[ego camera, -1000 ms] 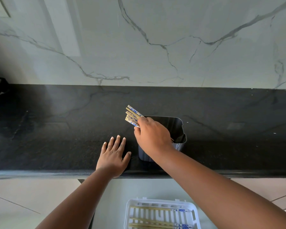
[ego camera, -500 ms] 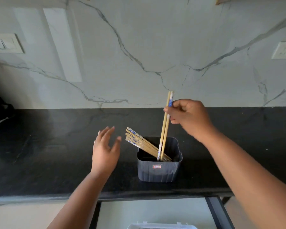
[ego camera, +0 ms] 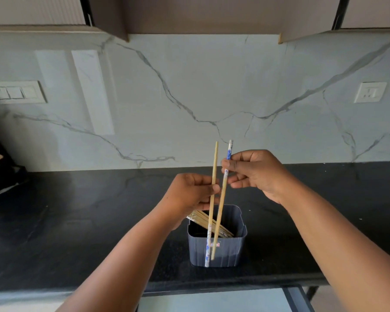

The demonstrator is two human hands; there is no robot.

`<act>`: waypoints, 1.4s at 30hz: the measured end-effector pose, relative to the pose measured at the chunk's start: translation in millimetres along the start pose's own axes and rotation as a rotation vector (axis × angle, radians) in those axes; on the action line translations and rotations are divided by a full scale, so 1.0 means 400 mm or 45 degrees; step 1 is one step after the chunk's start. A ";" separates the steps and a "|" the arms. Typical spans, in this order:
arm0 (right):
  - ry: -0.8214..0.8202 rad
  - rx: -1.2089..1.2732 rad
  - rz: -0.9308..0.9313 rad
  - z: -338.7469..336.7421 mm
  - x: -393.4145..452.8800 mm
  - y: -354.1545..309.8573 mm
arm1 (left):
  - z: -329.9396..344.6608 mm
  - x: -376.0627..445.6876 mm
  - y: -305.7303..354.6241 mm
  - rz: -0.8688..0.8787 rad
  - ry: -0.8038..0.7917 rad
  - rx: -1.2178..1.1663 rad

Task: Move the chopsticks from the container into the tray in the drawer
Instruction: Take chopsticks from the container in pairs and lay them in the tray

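A dark grey square container [ego camera: 230,251] stands near the front edge of the black counter, with several wooden chopsticks [ego camera: 208,222] leaning inside toward its left rim. My left hand [ego camera: 189,194] pinches one chopstick [ego camera: 214,167] near its middle, its blue-patterned end pointing down in front of the container. My right hand [ego camera: 257,172] pinches a second chopstick [ego camera: 220,212] close to its blue-patterned top end, its bare tip hanging down. The two sticks cross just above the container. The tray and the drawer are out of view.
The black stone counter [ego camera: 88,221] runs the whole width, backed by a marble wall [ego camera: 189,97]. A switch panel [ego camera: 16,92] sits on the wall at left, a socket [ego camera: 369,92] at right. Cabinets hang overhead. A dark object [ego camera: 0,176] lies at the far left.
My right hand lifted two chopsticks clear of the container. My left hand rose from the counter and took one of them, so each hand now holds one. The view tilted up; the tray dropped out of sight.
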State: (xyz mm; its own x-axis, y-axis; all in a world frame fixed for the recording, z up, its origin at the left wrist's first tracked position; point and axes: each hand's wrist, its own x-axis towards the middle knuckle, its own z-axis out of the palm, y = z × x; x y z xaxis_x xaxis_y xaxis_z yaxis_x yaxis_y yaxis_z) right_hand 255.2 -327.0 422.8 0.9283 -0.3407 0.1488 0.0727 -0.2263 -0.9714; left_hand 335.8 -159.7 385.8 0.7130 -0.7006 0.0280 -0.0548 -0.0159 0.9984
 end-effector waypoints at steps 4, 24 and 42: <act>0.105 -0.111 -0.291 -0.045 -0.034 -0.103 | -0.025 0.002 -0.003 -0.116 0.010 -0.128; -0.395 -1.541 -1.867 0.019 -0.118 0.127 | -0.033 0.020 -0.002 -0.297 -0.159 -0.494; -0.456 -1.530 -1.790 0.065 -0.115 0.120 | -0.041 0.030 -0.001 -0.300 0.011 -0.631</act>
State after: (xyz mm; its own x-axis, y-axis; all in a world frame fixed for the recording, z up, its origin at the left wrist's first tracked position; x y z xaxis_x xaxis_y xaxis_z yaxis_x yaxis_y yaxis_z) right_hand 225.4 -298.3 364.6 0.4612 0.7815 0.4201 0.6337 -0.6216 0.4605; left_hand 355.8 -156.4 386.4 0.6723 -0.7125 -0.2008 0.4413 0.1679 0.8815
